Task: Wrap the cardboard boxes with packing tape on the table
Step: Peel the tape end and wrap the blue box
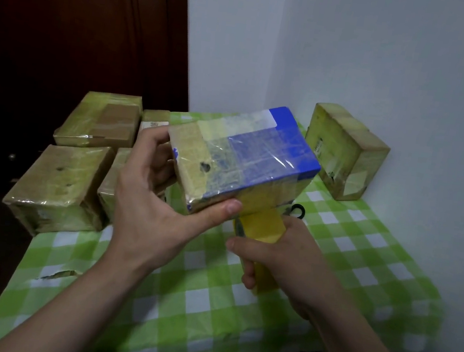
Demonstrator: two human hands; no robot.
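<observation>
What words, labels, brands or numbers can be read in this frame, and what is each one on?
Nothing is legible.
White label on the small back box: print too blurred to read.
Sticker on the box by the wall: too small and blurred.
Pale label on the front left box: blurred.
Blue box in the left hand, tape roll in the right hand: no print visible.

No writing is legible: the white label (154,125) on the small box (156,114) just beyond the left hand (156,195) and the sticker (318,149) on the far box (347,150) beyond the right hand (287,258) are both too blurred.
</observation>
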